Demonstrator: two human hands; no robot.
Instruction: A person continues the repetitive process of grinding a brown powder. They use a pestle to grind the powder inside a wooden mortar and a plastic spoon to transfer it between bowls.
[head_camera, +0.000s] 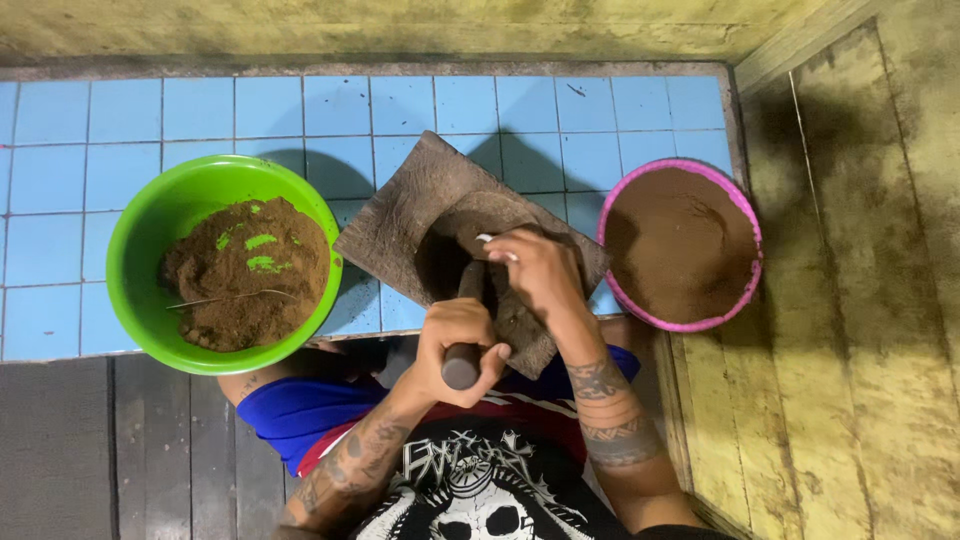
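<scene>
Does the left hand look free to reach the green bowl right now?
Probably not: the left hand is wrapped around the pestle handle. The green bowl sits close on its side, with nothing between.

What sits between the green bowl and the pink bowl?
In the head view, a brown grinding slab lies between the green bowl and pink bowl, with both hands working a pestle on it.
</scene>
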